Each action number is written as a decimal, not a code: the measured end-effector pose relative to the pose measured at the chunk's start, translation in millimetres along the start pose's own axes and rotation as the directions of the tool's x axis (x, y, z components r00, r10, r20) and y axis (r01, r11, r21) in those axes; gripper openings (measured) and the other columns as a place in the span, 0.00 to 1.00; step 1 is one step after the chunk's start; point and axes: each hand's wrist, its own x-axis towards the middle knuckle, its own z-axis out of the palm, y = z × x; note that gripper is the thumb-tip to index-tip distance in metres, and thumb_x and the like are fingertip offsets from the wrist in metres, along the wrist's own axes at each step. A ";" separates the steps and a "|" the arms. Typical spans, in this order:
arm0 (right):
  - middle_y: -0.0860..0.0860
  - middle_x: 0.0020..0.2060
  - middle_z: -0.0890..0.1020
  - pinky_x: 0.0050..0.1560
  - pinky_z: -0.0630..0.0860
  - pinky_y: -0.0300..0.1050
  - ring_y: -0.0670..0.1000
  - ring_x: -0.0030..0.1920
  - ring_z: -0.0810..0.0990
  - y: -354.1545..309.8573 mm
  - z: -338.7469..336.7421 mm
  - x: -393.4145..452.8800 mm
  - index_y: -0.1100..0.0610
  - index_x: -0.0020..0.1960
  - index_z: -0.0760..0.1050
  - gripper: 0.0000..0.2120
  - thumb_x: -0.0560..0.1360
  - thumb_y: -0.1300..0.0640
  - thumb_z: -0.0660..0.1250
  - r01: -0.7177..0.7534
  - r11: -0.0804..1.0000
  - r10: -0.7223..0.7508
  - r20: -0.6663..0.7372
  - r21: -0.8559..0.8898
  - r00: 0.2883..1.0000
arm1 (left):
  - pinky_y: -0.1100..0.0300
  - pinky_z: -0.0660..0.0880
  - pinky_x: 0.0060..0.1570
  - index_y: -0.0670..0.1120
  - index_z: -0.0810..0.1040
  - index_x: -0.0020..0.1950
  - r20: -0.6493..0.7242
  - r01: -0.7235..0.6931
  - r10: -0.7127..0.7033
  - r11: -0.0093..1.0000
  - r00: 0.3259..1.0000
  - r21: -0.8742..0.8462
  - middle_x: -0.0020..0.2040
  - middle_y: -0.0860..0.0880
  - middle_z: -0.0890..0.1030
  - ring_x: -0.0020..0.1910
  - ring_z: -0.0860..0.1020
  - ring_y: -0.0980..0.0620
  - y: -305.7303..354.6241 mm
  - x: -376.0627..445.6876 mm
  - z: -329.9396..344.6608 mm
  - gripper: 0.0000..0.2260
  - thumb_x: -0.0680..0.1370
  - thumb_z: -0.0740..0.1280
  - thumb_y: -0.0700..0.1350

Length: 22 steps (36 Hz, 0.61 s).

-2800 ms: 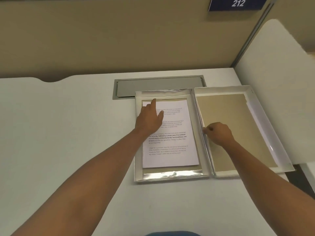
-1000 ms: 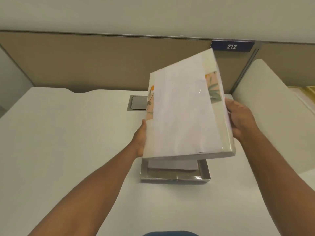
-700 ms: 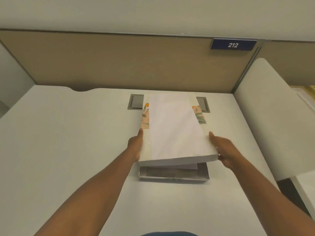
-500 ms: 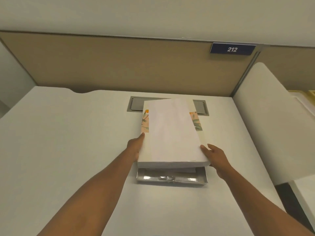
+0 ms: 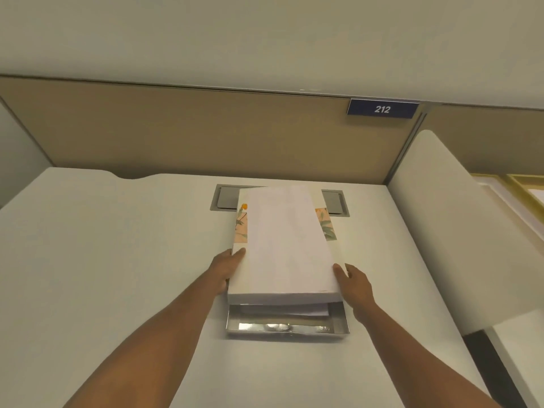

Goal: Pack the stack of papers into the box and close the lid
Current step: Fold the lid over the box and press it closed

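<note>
The white lid (image 5: 284, 245), with flower prints on its sides, lies tilted over the box (image 5: 287, 327), its near edge raised a little above the silver front wall. My left hand (image 5: 226, 267) grips the lid's left side. My right hand (image 5: 354, 285) holds its right near corner. Through the gap at the front, the edge of the stack of papers (image 5: 306, 311) shows inside the box. The rest of the papers is hidden under the lid.
The box sits on a white desk (image 5: 117, 260). Behind it is a grey cable hatch (image 5: 226, 198). A beige partition with a blue "212" sign (image 5: 382, 108) stands at the back. A white side panel (image 5: 456, 231) rises on the right.
The lid was swung over from the right side and has come down onto the box. Its front edge has dropped lower in the last half second, both hands following it.
</note>
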 end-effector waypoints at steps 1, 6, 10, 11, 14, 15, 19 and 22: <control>0.51 0.59 0.75 0.60 0.71 0.49 0.53 0.59 0.74 -1.6 0.1 0.9 0.55 0.65 0.72 0.23 0.79 0.40 0.58 0.011 1.000 -0.011 -0.008 -0.020 1.000 | 0.54 0.78 0.42 0.47 0.73 0.69 0.040 -0.007 0.008 1.000 0.999 -0.009 0.57 0.46 0.82 0.50 0.81 0.46 1.7 -1.6 -0.5 0.20 0.79 0.67 0.53; 0.55 0.70 0.73 0.68 0.67 0.52 0.57 0.69 0.71 -4.7 -0.4 0.3 0.58 0.74 0.66 0.29 0.80 0.41 0.56 0.054 0.996 -0.057 -0.041 -0.077 0.998 | 0.55 0.79 0.46 0.53 0.66 0.74 0.156 -0.040 0.032 0.998 0.987 0.047 0.60 0.53 0.79 0.55 0.80 0.50 -1.6 -3.3 -3.5 0.28 0.77 0.69 0.57; 0.55 0.73 0.69 0.70 0.65 0.53 0.58 0.71 0.68 -4.4 1.9 0.4 0.58 0.75 0.63 0.28 0.82 0.43 0.55 0.030 0.994 -0.035 -0.041 -0.106 0.999 | 0.54 0.76 0.49 0.52 0.62 0.77 0.159 -0.081 0.064 0.991 0.985 0.102 0.61 0.52 0.78 0.54 0.78 0.51 -9.2 0.2 -7.0 0.28 0.79 0.68 0.50; 0.55 0.73 0.69 0.70 0.65 0.53 0.58 0.71 0.68 -4.7 2.8 0.7 0.58 0.75 0.63 0.27 0.82 0.43 0.54 0.022 0.994 -0.026 -0.038 -0.105 0.999 | 0.54 0.76 0.51 0.53 0.61 0.77 0.157 -0.092 0.074 0.990 0.985 0.110 0.62 0.51 0.78 0.54 0.78 0.52 -10.5 0.9 -7.8 0.28 0.80 0.67 0.49; 0.56 0.72 0.70 0.70 0.65 0.54 0.59 0.71 0.68 -8.5 4.4 4.5 0.59 0.75 0.64 0.27 0.82 0.44 0.54 0.016 0.996 -0.021 -0.048 -0.092 0.999 | 0.53 0.76 0.54 0.54 0.62 0.77 0.152 -0.146 0.126 0.981 0.980 0.127 0.62 0.50 0.78 0.55 0.78 0.51 -11.9 2.9 -10.6 0.26 0.81 0.66 0.44; 0.56 0.72 0.70 0.70 0.65 0.54 0.59 0.71 0.68 -11.1 4.5 6.2 0.60 0.75 0.65 0.27 0.82 0.44 0.53 0.025 0.996 -0.030 -0.059 -0.089 0.998 | 0.53 0.76 0.54 0.55 0.62 0.77 0.145 -0.167 0.149 0.978 0.978 0.126 0.62 0.50 0.78 0.54 0.79 0.52 -10.9 2.8 -10.9 0.26 0.81 0.65 0.44; 0.58 0.70 0.72 0.69 0.67 0.55 0.60 0.69 0.70 -24.1 3.0 11.4 0.61 0.73 0.67 0.27 0.82 0.44 0.53 0.054 0.995 -0.061 -0.097 -0.079 0.993 | 0.56 0.77 0.52 0.54 0.58 0.79 0.093 -0.207 0.198 0.972 0.976 0.107 0.61 0.52 0.78 0.53 0.79 0.53 -2.8 3.4 -10.4 0.29 0.81 0.66 0.47; 0.57 0.71 0.72 0.70 0.67 0.55 0.60 0.69 0.70 -25.7 3.2 11.8 0.60 0.74 0.66 0.27 0.82 0.44 0.53 0.042 0.994 -0.052 -0.091 -0.100 0.995 | 0.51 0.75 0.59 0.53 0.55 0.80 0.064 -0.184 0.177 0.974 0.982 0.129 0.69 0.47 0.73 0.54 0.78 0.50 -1.6 5.3 -10.0 0.32 0.80 0.66 0.47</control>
